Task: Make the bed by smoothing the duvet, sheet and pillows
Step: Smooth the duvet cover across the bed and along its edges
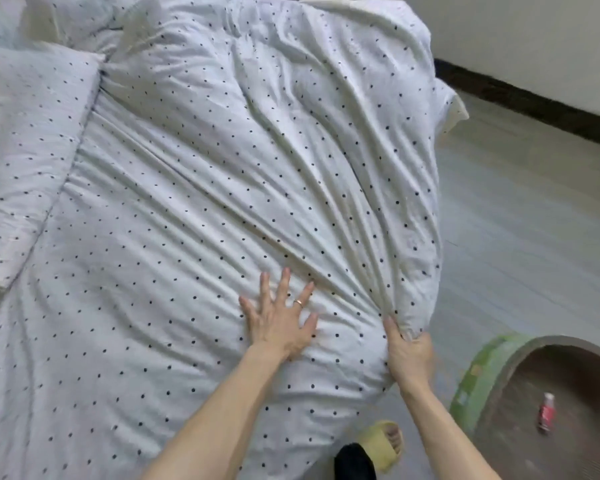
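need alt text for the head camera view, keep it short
A person's left hand presses flat on a wrinkled white polka-dot duvet while the right hand grips its bunched edge. A matching pillow lies at the left.

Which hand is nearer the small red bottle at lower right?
Right. The right hand grips the duvet at its edge, up and left of the bottle. The left hand lies flat on the duvet, farther left.
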A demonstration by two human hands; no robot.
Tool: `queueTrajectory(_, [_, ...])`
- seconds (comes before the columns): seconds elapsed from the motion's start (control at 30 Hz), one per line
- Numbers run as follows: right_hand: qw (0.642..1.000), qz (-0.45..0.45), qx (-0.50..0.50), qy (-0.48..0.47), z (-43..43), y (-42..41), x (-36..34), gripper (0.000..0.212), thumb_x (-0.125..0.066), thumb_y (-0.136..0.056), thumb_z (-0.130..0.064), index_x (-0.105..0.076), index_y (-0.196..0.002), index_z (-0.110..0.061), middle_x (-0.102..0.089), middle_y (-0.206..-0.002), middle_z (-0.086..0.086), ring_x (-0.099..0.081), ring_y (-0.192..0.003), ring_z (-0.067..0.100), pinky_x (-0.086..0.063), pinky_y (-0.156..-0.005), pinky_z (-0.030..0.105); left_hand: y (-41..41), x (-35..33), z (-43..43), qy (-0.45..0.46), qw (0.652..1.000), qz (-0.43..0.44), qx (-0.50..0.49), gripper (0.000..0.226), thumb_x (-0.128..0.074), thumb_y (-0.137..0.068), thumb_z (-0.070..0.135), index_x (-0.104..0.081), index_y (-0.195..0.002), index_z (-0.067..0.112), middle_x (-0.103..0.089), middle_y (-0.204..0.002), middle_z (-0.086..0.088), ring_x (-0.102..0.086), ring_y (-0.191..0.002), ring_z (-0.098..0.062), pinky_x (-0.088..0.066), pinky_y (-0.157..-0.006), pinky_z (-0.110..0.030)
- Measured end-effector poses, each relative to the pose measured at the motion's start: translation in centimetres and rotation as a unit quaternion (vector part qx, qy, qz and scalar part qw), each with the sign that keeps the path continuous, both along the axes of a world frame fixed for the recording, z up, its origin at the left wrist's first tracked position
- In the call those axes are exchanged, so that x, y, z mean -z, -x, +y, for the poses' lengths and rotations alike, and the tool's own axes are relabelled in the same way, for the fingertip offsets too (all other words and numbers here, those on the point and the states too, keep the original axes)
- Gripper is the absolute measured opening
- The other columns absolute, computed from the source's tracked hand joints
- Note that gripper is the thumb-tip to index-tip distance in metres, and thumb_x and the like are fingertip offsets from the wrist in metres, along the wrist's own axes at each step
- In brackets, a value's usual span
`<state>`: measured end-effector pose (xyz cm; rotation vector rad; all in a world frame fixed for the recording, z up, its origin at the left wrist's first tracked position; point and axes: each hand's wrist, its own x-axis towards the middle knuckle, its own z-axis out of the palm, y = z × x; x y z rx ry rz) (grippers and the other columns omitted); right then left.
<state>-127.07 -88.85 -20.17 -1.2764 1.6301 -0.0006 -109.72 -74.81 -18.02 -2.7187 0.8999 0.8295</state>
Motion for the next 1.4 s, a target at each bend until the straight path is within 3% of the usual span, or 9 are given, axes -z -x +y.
queueTrajectory(0.13, [0.975,0.032,-0.163,0.148,1.6,-5.4,1.5,0.081,-0.067,-0.090,-0.038,-0.029,-0.155,-0.007,-0.027,-0.160,0.025,-0.030,-0.144,0.043,-0.026,-0.117,0.051,-0.7,1.3,0.3,0.044,0.997,-0.064,-0.026,0.059,-0.022,-0.099,0.056,0.006,-0.151,0.055,0.027,-0.163,0.008,0.027,-0.148,-0.031,0.004,-0.111,-0.075])
queueTrajectory(0.23, [0.842,-0.072,-0.389,0.368,2.4,-8.1,2.4,0.075,-0.059,-0.092,-0.037,-0.030,-0.160,-0.022,-0.018,-0.167,0.018,-0.019,-0.154,0.037,-0.021,-0.120,0.057,-1.4,2.0,0.9,0.092,0.988,-0.115,-0.047,0.060,-0.025,-0.100,0.054,0.004,-0.152,0.056,0.021,-0.165,0.012,0.023,-0.151,-0.027,0.004,-0.112,-0.075])
queueTrajectory(0.33, [0.782,0.099,-0.596,0.150,0.9,-9.0,4.0,0.070,-0.037,-0.101,-0.047,-0.004,-0.162,-0.038,0.010,-0.172,0.002,0.010,-0.157,0.031,-0.006,-0.115,0.076,-2.0,2.3,1.2,-0.021,0.996,-0.078,-0.034,0.063,-0.022,-0.099,0.059,0.014,-0.150,0.055,0.028,-0.163,0.011,0.026,-0.149,-0.029,-0.005,-0.109,-0.079])
queueTrajectory(0.43, [0.743,0.249,-0.616,-0.088,-2.6,-9.9,2.5,0.063,-0.034,-0.102,-0.042,-0.021,-0.161,-0.025,-0.017,-0.169,0.009,-0.003,-0.155,0.044,-0.007,-0.111,0.080,-3.0,0.5,-0.9,-0.116,0.992,-0.037,-0.021,0.068,-0.030,-0.096,0.057,0.008,-0.153,0.051,0.018,-0.165,0.005,0.013,-0.150,-0.038,-0.029,-0.102,-0.070])
queueTrajectory(0.67, [0.835,0.095,-0.513,0.174,-14.4,-13.9,-6.7,0.049,-0.042,-0.099,-0.048,-0.049,-0.138,-0.018,-0.052,-0.142,0.008,-0.047,-0.129,0.032,-0.044,-0.101,0.046,-9.9,-6.2,-13.1,-0.107,0.990,0.031,-0.082,0.037,-0.040,-0.091,0.032,-0.068,-0.113,0.021,-0.066,-0.121,-0.006,-0.064,-0.108,-0.029,-0.048,-0.084,-0.035])
queueTrajectory(0.9, [0.901,-0.017,-0.370,0.225,-26.8,-22.6,-10.8,0.063,-0.055,-0.094,-0.055,-0.039,-0.143,-0.020,-0.042,-0.147,0.003,-0.041,-0.133,0.026,-0.040,-0.105,0.040,-19.6,-10.0,-26.3,0.140,0.981,0.012,-0.133,0.055,-0.039,-0.095,0.053,-0.043,-0.144,0.029,-0.044,-0.146,0.000,-0.048,-0.128,-0.027,-0.042,-0.098,-0.044])
queueTrajectory(1.13, [0.980,-0.182,-0.065,-0.044,-36.8,-33.4,-9.6,0.067,-0.029,-0.098,-0.071,-0.056,-0.132,-0.020,-0.062,-0.124,-0.003,-0.058,-0.115,0.022,-0.043,-0.105,0.039,-29.5,-8.0,-36.0,0.233,0.948,0.047,-0.213,0.074,-0.038,-0.092,0.066,-0.034,-0.151,0.020,-0.033,-0.154,-0.004,-0.039,-0.138,-0.027,-0.039,-0.108,-0.047])
queueTrajectory(1.27, [0.933,-0.275,-0.095,-0.213,-38.7,-36.2,-8.8,0.074,-0.046,-0.081,-0.087,-0.067,-0.130,-0.036,-0.074,-0.123,-0.005,-0.070,-0.114,0.015,-0.050,-0.104,0.039,-32.2,-7.0,-37.9,0.244,0.948,0.015,-0.206,0.073,-0.029,-0.093,0.068,-0.030,-0.152,0.026,-0.031,-0.156,-0.007,-0.032,-0.142,-0.028,-0.034,-0.111,-0.048])
queueTrajectory(1.4, [0.884,-0.365,-0.108,-0.270,-38.4,-38.0,-10.0,0.065,-0.076,-0.079,-0.058,-0.070,-0.129,-0.016,-0.073,-0.125,0.006,-0.068,-0.119,0.026,-0.046,-0.112,0.047,-32.6,-5.1,-38.0,0.294,0.932,0.013,-0.209,0.067,-0.013,-0.093,0.062,-0.036,-0.148,0.032,-0.041,-0.152,-0.001,-0.036,-0.139,-0.026,-0.033,-0.112,-0.052])
